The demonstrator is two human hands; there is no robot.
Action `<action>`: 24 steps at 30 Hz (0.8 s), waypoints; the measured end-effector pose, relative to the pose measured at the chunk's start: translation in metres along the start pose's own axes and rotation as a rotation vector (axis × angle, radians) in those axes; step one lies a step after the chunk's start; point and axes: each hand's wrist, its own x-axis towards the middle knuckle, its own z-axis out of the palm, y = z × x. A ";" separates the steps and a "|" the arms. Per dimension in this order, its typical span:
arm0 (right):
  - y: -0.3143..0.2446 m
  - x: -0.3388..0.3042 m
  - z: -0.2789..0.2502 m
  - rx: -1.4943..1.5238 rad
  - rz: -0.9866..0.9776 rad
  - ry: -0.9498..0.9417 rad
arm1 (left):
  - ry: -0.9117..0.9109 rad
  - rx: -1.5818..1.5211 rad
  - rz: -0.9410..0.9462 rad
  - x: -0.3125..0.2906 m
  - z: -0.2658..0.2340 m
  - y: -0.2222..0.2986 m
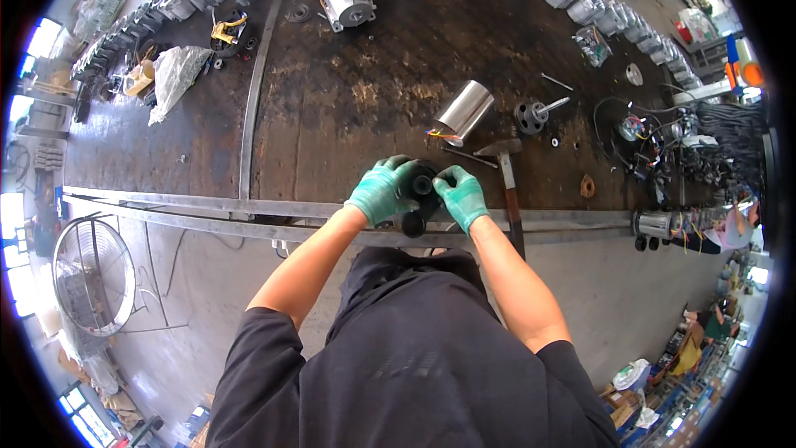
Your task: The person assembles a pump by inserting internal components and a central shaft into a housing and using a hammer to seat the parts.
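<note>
Stained and dark, the workbench (332,116) spans the view; a hammer (509,191) overhangs its near edge, a silver cylinder (466,110) near its head. At that edge, the gloved left hand (381,191) curls around a black part (423,185); the right hand (461,197) bends its fingertips to the part's right side, whether pinching I cannot tell. Fingertip work seems underway, calling for a steady left hold.

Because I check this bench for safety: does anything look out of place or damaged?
The hammer right of the right hand lies with its handle past the bench's front edge, where it might be bumped. The benchtop also shows pale scuffed patches.
</note>
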 end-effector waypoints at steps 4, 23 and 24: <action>0.002 0.001 -0.002 -0.067 -0.062 -0.013 | -0.051 0.058 -0.107 0.003 -0.007 0.024; 0.028 0.006 -0.023 0.160 0.035 -0.134 | -0.108 0.230 -0.206 0.016 -0.009 0.060; 0.029 0.004 -0.024 0.168 0.023 -0.137 | -0.112 0.229 -0.205 0.017 -0.009 0.059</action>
